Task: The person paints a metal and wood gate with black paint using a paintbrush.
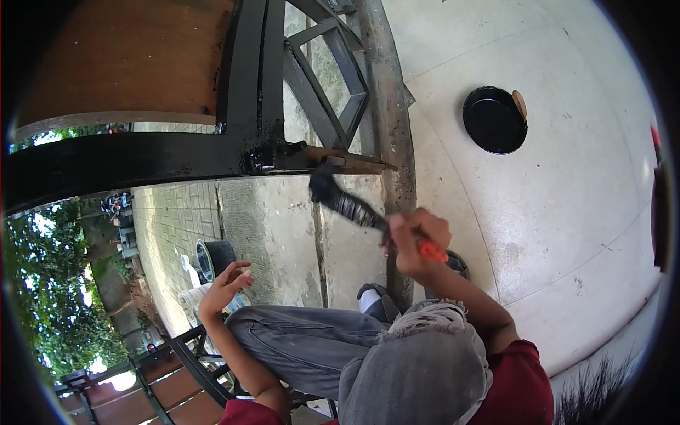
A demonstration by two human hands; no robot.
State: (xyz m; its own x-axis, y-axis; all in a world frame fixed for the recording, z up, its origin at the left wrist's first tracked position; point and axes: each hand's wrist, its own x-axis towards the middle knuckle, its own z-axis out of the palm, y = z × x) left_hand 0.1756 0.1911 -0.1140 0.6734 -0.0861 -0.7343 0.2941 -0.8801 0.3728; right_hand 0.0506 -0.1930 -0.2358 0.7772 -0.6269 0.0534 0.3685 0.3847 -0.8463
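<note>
Fingers of the left hand (225, 282) are loosely spread and slightly curled, gripping nothing; the hand rests low at the left, above the grey-trousered knee (283, 333), with its fingertips near a black bucket (214, 256) standing on the paving. One bucket is visible, with pale crumpled material just beside it; what that material is cannot be told. Above, one black-painted gate frame (142, 159) runs across the view, wet and glossy at its corner joint, with brown panelling (120, 64) over it and diagonal grey bars (326, 78) to the right. One paintbrush (347, 202) lies between the frame and the right hand: its black bristles touch the rusty bar end (350, 163) at the joint, and its orange handle disappears into the fist. Fingers of the right hand (414, 241) are wrapped tight and closed around that handle, with the thumb pressed along the ferrule. Farther right, one round black dish of paint (494, 120) sits on the pale concrete floor (567, 212), well apart from both hands. Two hands are counted, both the person's own.
</note>
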